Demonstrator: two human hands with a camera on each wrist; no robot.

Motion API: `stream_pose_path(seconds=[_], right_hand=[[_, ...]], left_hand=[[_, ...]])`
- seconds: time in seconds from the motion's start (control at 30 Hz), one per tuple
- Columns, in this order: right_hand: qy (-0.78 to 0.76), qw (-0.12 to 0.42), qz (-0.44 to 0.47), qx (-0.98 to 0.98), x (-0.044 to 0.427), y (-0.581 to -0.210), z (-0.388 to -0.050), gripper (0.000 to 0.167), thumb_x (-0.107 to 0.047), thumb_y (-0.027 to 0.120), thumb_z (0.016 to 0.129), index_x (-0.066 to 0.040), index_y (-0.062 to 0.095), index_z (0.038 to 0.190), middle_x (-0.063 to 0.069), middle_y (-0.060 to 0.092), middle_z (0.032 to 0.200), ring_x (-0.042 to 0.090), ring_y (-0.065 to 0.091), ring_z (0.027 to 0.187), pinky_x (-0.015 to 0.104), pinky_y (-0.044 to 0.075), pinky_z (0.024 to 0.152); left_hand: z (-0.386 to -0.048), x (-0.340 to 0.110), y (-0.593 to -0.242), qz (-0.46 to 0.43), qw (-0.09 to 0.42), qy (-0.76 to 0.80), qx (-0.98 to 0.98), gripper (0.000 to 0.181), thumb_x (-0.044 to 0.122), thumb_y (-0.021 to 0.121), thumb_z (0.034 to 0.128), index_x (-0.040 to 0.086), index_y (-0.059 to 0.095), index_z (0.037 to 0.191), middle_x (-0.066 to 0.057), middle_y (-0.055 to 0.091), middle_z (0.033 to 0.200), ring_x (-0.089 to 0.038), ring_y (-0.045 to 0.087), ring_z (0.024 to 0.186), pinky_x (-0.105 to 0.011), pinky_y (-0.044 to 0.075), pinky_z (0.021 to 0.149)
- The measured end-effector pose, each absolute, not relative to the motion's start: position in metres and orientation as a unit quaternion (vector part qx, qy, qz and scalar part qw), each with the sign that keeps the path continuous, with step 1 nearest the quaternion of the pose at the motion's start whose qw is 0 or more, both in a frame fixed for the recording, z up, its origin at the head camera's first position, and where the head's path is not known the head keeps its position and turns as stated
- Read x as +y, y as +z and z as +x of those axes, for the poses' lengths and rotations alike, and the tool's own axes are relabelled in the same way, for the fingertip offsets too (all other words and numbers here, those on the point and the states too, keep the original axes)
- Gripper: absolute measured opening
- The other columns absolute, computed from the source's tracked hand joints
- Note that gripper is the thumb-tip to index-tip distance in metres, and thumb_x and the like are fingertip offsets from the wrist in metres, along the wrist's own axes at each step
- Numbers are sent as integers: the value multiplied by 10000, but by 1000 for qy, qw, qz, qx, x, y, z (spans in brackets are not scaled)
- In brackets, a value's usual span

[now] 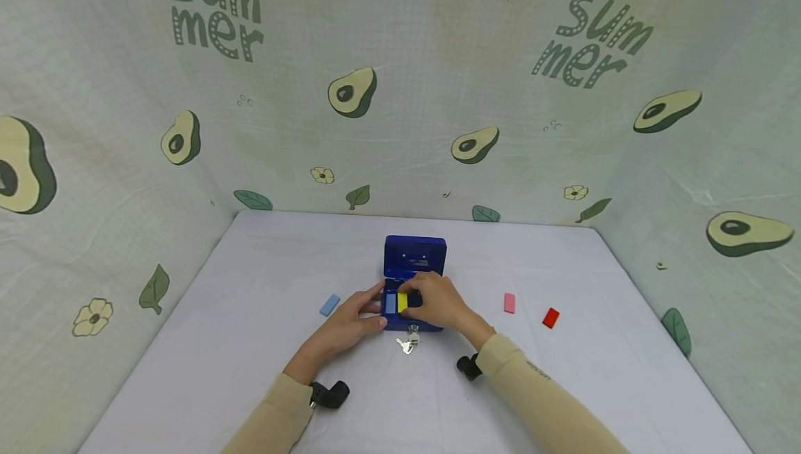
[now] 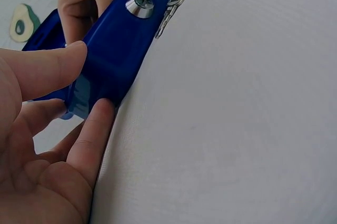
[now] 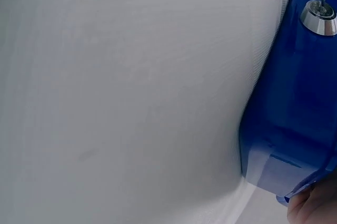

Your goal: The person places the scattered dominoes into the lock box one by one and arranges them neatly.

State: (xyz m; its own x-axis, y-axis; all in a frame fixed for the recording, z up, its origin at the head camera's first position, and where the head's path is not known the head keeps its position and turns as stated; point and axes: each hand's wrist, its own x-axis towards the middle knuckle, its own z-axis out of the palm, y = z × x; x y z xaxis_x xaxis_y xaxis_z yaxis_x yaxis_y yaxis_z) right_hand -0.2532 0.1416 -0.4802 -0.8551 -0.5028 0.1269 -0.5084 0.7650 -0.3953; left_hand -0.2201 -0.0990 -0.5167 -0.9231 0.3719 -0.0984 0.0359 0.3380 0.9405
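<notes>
A blue metal cash box point(image 1: 416, 255) stands with its lid raised toward the back. A light-blue block point(image 1: 391, 303) lies inside, at the left. Beside it, my right hand point(image 1: 436, 299) pinches a yellow block point(image 1: 402, 302) between thumb and fingers. My left hand point(image 1: 352, 322) holds the box's left end; in the left wrist view its thumb point(image 2: 50, 68) rests at the rim and its fingers touch the side. Keys point(image 1: 406, 345) hang from the front lock point(image 2: 140, 6). The right wrist view shows mostly the box front point(image 3: 295, 97); the right hand's grip is out of sight there.
On the white table, another light-blue block point(image 1: 329, 304) lies left of the box. A pink block point(image 1: 510, 303) and a red block point(image 1: 551, 318) lie to its right. Printed cloth walls point(image 1: 400, 58) close off the back and sides.
</notes>
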Motion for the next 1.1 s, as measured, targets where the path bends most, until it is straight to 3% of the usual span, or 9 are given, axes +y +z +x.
stream_pose_path(seconds=[1.1], right_hand=[[175,21,244,-954,133,-484,-250,379,-350,903,859,-184,816,1189,63,755,1256,310,614,1117,494,470,885]], left_hand=[[-220,-98,-515,120,149,556,809,747,289,746,1000,352,388,1654,-66,495,1602,-299,536,1390,-645,420,1145]])
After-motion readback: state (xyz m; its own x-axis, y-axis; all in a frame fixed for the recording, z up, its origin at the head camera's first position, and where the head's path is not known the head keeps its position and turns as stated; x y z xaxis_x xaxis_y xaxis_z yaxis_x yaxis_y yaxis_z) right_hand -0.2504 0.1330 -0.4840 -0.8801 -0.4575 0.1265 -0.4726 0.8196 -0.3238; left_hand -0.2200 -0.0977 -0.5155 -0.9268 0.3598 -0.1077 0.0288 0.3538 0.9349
